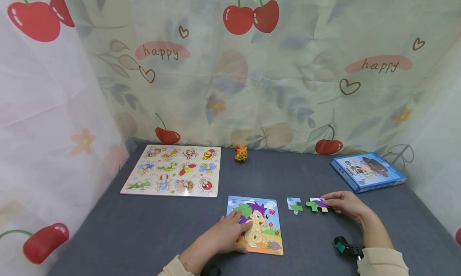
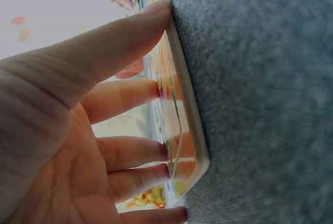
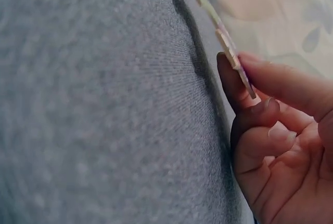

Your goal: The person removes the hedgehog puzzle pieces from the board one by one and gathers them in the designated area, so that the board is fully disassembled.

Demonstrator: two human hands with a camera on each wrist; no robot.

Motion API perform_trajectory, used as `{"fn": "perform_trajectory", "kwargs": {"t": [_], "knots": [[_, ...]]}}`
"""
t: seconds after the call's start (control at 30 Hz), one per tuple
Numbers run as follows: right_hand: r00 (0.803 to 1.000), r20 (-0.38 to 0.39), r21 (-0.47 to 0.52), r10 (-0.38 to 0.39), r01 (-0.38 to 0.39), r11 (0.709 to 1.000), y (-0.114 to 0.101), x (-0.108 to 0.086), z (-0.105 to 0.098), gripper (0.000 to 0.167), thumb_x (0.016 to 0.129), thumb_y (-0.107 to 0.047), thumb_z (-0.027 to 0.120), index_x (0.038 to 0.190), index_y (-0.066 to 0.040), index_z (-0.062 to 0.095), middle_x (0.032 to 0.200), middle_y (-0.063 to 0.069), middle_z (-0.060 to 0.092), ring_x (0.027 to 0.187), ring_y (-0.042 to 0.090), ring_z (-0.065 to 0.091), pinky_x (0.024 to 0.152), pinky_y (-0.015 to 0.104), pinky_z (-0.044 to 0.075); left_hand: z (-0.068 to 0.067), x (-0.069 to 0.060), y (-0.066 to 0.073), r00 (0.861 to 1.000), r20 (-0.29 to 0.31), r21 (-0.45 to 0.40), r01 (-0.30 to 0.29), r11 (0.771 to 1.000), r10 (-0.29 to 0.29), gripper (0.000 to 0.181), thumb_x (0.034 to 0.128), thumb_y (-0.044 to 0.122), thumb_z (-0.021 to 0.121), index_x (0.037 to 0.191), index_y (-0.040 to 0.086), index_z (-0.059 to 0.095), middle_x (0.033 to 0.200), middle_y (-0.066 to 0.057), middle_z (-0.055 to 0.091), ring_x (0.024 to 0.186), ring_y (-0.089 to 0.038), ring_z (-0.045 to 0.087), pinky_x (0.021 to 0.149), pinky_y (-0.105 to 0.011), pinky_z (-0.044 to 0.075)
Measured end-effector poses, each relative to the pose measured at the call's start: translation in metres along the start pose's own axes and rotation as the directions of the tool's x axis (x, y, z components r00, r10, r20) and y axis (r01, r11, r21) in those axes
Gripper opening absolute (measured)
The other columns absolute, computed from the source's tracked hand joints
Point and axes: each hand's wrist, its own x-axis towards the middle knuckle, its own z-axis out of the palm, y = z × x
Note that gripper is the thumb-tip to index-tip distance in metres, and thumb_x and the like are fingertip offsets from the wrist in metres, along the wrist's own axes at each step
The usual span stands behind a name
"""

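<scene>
A hedgehog jigsaw puzzle (image 1: 264,228) in a flat frame lies on the table in the head view. On its left part rests my left hand (image 1: 228,232), fingers nearly straight; the left wrist view shows the thumb at the board's edge and fingertips touching its surface. My right hand (image 1: 347,206) pinches a green, purple and white strip of puzzle pieces (image 1: 317,204), seemingly joined, between thumb and finger. In the right wrist view this strip (image 3: 229,47) is tilted and held off the table. Left of it lies a separate blue-and-green puzzle piece (image 1: 294,204).
At the back left lies an insect peg board (image 1: 173,170). A small orange toy figure (image 1: 241,153) stands behind the puzzle. A blue box (image 1: 367,172) lies at the back right, near a looped cable (image 1: 401,152). Printed curtains (image 1: 259,87) border the grey table (image 1: 144,236).
</scene>
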Motion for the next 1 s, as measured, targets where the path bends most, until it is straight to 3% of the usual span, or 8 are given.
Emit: {"fn": "perform_trajectory", "kwargs": {"t": [0.37, 0.8, 1.0], "knots": [[0.995, -0.088, -0.141, 0.044, -0.056, 0.988, -0.004, 0.008, 0.006, 0.036, 0.088, -0.028, 0.064, 0.108, 0.002, 0.066, 0.070, -0.009, 0.055, 0.060, 0.006, 0.046, 0.056, 0.021, 0.041, 0.000, 0.000, 0.000, 1.000, 0.005, -0.007, -0.006, 1.000, 0.006, 0.065, 0.0766, 0.044, 0.072, 0.135, 0.027, 0.050, 0.147, -0.016, 0.037, 0.138, -0.031, 0.031, 0.103, -0.057, 0.035], [0.992, -0.104, -0.147, 0.069, -0.084, 0.986, -0.007, 0.009, 0.009, 0.031, 0.087, -0.028, 0.065, 0.102, 0.000, 0.067, 0.072, -0.007, 0.056, 0.066, 0.010, 0.048, 0.058, 0.024, 0.040, -0.001, -0.001, 0.000, 1.000, 0.017, -0.010, 0.005, 1.000, -0.005, 0.066, 0.0765, 0.044, 0.072, 0.136, 0.028, 0.049, 0.148, -0.016, 0.035, 0.139, -0.032, 0.030, 0.104, -0.057, 0.034], [0.990, -0.134, -0.182, 0.046, -0.070, 0.981, -0.013, 0.006, 0.015, 0.032, 0.084, -0.028, 0.069, 0.097, 0.001, 0.066, 0.073, -0.008, 0.060, 0.070, 0.010, 0.050, 0.060, 0.026, 0.040, -0.001, -0.001, 0.000, 1.000, 0.011, -0.010, 0.005, 1.000, -0.005, 0.066, 0.0767, 0.044, 0.072, 0.136, 0.028, 0.049, 0.148, -0.016, 0.035, 0.139, -0.032, 0.029, 0.104, -0.057, 0.033]]}}
